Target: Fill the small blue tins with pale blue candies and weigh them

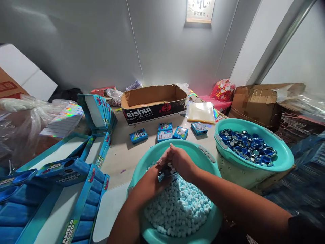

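Note:
My left hand (158, 173) is over a turquoise basin (142, 162) full of small pale-blue candies (182, 203). Its fingers are closed around a small dark-blue, shiny container (162, 175), mostly covered by both hands. My right hand (181, 162) curves over the container from the other side, its fingers pressed together, with a few candies showing beneath them. Behind the basin lie several small blue printed packs (180, 133). On the right, a second turquoise basin (281, 145) holds many blue and silver round lids (250, 149).
Blue display trays (83, 210) and folded blue cartons (101, 115) stand at the left. An open cardboard box (154, 105) sits at the back of the table, beside a stack of clear film sheets (201, 112). Brown cartons (259, 103) are at the right.

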The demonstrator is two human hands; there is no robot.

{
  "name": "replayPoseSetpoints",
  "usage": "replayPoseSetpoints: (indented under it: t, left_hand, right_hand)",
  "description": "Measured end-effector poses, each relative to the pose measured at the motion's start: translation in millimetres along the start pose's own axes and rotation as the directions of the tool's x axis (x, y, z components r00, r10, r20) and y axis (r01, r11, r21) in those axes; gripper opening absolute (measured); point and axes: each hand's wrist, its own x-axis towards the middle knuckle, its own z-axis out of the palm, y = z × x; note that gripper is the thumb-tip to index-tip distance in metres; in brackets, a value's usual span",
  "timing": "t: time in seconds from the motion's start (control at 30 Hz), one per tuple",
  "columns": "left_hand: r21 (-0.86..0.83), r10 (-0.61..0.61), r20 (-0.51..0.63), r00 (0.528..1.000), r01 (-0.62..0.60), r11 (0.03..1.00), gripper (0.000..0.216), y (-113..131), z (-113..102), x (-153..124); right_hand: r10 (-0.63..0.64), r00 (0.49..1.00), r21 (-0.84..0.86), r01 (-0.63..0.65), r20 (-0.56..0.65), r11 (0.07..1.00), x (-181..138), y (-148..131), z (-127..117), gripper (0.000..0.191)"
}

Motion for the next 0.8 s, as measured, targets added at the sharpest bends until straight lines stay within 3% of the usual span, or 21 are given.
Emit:
replayPoseSetpoints:
  t: [0.3, 0.47, 0.57, 0.63, 0.73, 0.8]
  left_hand:
    - [-0.040, -0.089, -0.039, 0.995, 0.087, 0.995, 0.053, 7.3, -0.7, -2.7]
    - [-0.055, -0.103, -0.052, 0.993, 0.100, 0.993, 0.046, 3.7, -0.1, -8.4]
    - [-0.069, -0.087, -0.038, 0.995, 0.084, 0.994, 0.048, -2.2, 0.2, -6.1]
    - [-0.082, -0.070, -0.016, 0.997, 0.069, 0.994, 0.049, -2.9, 0.2, -3.0]
    - [-0.085, -0.079, -0.038, 0.996, 0.075, 0.993, 0.047, 2.5, 0.2, -1.1]
    - [-0.076, -0.109, -0.088, 0.990, 0.102, 0.992, 0.045, 6.5, 0.2, -1.9]
  right_hand:
    - [-0.079, 0.989, -0.006, 0.081, 0.124, 0.997, -1.2, 4.5, 1.3, 0.051]
    - [-0.136, 0.983, 0.042, 0.132, 0.121, 0.990, -3.1, 6.3, 4.0, 0.045]
    - [-0.187, 0.979, -0.132, 0.197, 0.083, 0.971, -4.5, 5.6, 2.1, 0.048]
    - [-0.275, 0.961, -0.423, 0.254, 0.012, 0.870, -5.4, 2.6, -2.6, 0.042]
    - [-0.388, 0.921, -0.817, 0.245, 0.028, 0.522, -6.8, -3.0, -13.8, 0.026]
    - [-0.369, 0.927, -0.937, 0.186, 0.068, 0.295, -7.4, -4.5, -22.0, 0.021]
